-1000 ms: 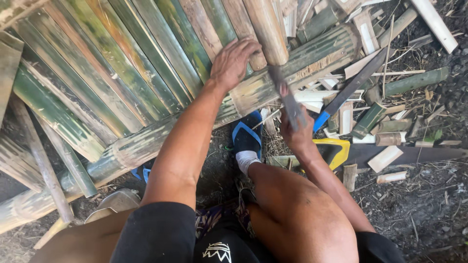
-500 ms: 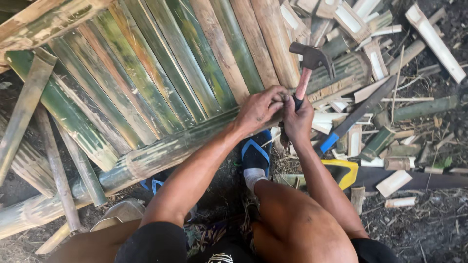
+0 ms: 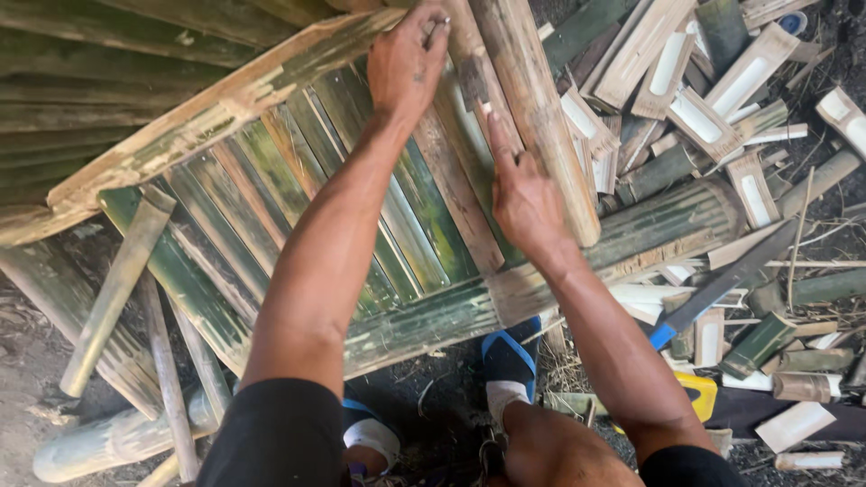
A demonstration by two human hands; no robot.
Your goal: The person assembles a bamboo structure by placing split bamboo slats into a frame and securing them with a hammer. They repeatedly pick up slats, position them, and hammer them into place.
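- The bamboo panel is the largest thing here: many split green and brown slats lie side by side on thick bamboo poles. It looks stiff and rather heavy, so I judge it is better shifted by its edge than lifted.
- The brown bamboo slat lies at the right side of the panel, on the crossing pole. It seems light, hard and smooth, with sharp split edges; I would take it by its flat sides near the middle.
- The right hand rests flat against this slat, fingers spread and the forefinger pointing up along it.
- The left hand reaches to the top of the panel and pinches something small and thin; I cannot tell what.
- Half a second ago both hands were together at the lower pole, with a hammer by them; now no hammer shows and the hands are apart, higher on the slats.
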